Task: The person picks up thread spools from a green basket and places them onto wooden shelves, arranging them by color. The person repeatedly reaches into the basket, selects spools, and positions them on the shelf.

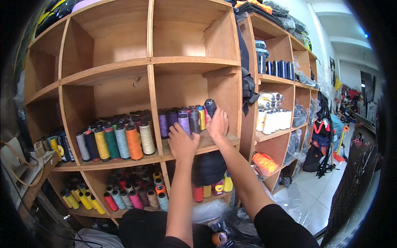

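Observation:
My right hand (218,124) is closed round a dark thread spool (210,107), lifted and tilted at the right side of a shelf compartment. To its left, my left hand (182,142) is open, fingers spread at the compartment's front edge, in front of a lavender thread spool (183,120). Its fingertips partly cover the spools there, so I cannot tell whether they touch. A dark grey spool (194,120) stands upright between my hands. Purple spools (163,124) are at the compartment's left, and a yellow spool (202,117) is just behind my right hand.
The wooden shelf (151,60) holds many coloured spools, including an orange spool (133,141) one compartment left. Below my hands sits a large black rounded thing (209,168). At right, another shelf (247,95) holds white spools (271,121). Clear plastic wrap (209,210) lies low in front.

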Motion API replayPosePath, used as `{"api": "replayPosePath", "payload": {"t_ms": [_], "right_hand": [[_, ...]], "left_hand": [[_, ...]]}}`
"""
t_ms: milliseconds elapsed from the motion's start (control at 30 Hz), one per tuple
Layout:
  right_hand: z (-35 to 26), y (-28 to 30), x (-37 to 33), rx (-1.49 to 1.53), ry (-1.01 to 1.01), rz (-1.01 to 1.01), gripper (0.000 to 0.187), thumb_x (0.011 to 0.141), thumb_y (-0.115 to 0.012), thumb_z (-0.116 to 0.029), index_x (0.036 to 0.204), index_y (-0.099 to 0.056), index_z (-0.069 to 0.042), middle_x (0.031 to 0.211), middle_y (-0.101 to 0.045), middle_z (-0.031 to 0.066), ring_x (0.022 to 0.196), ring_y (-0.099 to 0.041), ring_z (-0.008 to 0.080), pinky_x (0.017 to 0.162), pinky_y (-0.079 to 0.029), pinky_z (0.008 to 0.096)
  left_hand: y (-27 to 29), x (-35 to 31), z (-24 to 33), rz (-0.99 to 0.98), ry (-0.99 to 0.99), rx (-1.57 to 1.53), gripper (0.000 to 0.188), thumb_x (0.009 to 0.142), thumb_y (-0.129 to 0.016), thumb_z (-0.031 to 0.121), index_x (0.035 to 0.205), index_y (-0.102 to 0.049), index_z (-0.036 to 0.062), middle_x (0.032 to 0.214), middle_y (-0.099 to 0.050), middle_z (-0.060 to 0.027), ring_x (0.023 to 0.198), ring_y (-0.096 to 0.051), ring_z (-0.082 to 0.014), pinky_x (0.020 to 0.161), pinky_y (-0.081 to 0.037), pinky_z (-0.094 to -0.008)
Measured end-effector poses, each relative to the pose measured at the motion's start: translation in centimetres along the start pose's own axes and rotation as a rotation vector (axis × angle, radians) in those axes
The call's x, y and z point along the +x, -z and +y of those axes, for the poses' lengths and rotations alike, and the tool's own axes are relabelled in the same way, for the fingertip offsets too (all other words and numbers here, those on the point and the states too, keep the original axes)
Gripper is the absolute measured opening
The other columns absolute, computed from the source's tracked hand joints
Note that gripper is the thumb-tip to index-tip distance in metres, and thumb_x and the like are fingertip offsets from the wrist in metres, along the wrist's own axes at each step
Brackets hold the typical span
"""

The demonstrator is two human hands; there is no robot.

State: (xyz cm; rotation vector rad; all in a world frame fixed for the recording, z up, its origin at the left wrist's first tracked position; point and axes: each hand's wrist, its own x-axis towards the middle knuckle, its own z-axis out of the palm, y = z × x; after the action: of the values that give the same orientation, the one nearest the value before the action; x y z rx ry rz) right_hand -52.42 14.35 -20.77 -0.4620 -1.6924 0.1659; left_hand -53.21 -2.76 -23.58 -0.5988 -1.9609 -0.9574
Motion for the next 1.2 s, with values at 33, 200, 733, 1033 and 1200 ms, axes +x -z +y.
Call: {"api": "replayPosePath", "payload": {"t_ms": [33, 200, 733, 1033, 1200], "right_hand": [[0.7, -0.7, -0.2, -0.029, 0.01, 0.005, 0.061, 0.085, -0.075, -0.026, 0.132, -0.047, 0.002, 0.119, -0.062, 0.0251, 0.11, -0.057, 0.0435, 0.096, -0.046, 0.0513], [1.2, -1.3, -0.4, 0.169, -0.078, -0.106, 0.062, 0.081, -0.079, -0.027, 0.13, -0.051, 0.0, 0.116, -0.063, 0.0247, 0.113, -0.06, 0.0409, 0.097, -0.048, 0.048], [1.0, -1.0, -0.8, 0.004, -0.199, -0.467, 0.079, 0.069, -0.087, -0.033, 0.126, -0.046, 0.001, 0.114, -0.066, 0.0265, 0.107, -0.066, 0.0422, 0.091, -0.054, 0.046], [0.9, 0.0, -0.7, -0.055, -0.203, -0.561, 0.074, 0.07, -0.086, -0.022, 0.126, -0.044, 0.001, 0.115, -0.066, 0.026, 0.11, -0.065, 0.0419, 0.094, -0.054, 0.0479], [1.4, -0.3, -1.5, -0.032, -0.177, -0.55, 0.072, 0.071, -0.088, -0.022, 0.124, -0.045, 0.001, 0.111, -0.068, 0.0263, 0.107, -0.066, 0.0426, 0.093, -0.054, 0.0482]], "left_hand": [[-0.1, 0.0, 0.1, 0.017, -0.013, -0.003, 0.068, 0.078, -0.067, 0.037, 0.124, -0.043, -0.0069, 0.112, -0.054, -0.0231, 0.101, -0.06, -0.0405, 0.087, -0.051, -0.0492], [-0.2, 0.0, -0.6, 0.032, 0.0, 0.053, 0.057, 0.08, -0.065, 0.035, 0.117, -0.046, -0.0048, 0.11, -0.053, -0.0201, 0.1, -0.059, -0.0366, 0.084, -0.052, -0.0473], [0.1, -0.3, -0.8, -0.098, 0.071, 0.047, 0.056, 0.077, -0.068, 0.038, 0.107, -0.048, -0.0047, 0.11, -0.054, -0.0231, 0.111, -0.054, -0.0401, 0.096, -0.047, -0.0506], [0.4, -0.2, -0.7, -0.156, 0.083, 0.047, 0.058, 0.076, -0.069, 0.038, 0.11, -0.05, -0.0051, 0.112, -0.06, -0.0261, 0.113, -0.055, -0.0406, 0.1, -0.044, -0.0516], [0.6, -0.5, -0.9, -0.19, 0.094, 0.061, 0.057, 0.076, -0.069, 0.037, 0.111, -0.051, -0.0039, 0.111, -0.061, -0.0254, 0.112, -0.057, -0.0397, 0.098, -0.046, -0.05]]}}
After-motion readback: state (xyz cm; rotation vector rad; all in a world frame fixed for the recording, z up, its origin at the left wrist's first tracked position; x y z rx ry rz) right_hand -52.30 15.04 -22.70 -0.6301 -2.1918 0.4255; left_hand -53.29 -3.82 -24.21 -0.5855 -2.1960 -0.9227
